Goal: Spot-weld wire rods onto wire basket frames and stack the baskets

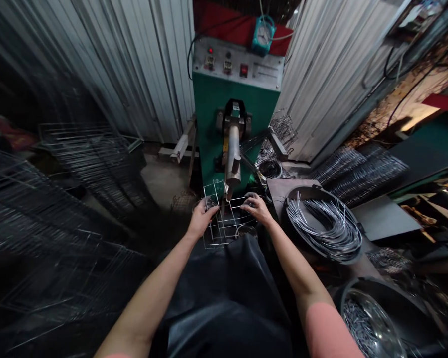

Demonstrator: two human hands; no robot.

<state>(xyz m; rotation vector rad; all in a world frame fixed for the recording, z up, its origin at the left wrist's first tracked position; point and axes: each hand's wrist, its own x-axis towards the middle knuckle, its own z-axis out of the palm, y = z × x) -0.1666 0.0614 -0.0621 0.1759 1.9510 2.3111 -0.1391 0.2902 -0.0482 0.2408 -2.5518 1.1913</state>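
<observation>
A small wire rack (221,223) of thin metal rods lies under the tip of the machine's metal welding arm (233,159). My left hand (201,218) grips the rack's left side, thumb pointing inward across the wires. My right hand (258,208) is closed at the rack's right side, fingertips pinched on the end of a wire. The green spot welding machine (211,129) stands straight ahead of both hands. Part of a round rim (246,229) shows below the rack, above my black apron (227,298).
On the right, a round pan (289,223) holds curved wires. Below it, a bowl (392,323) contains short metal pieces. Stacked wire racks (93,159) crowd the left. Bundled wire parts (362,166) lie at the far right. A teal clock (263,35) sits atop the machine.
</observation>
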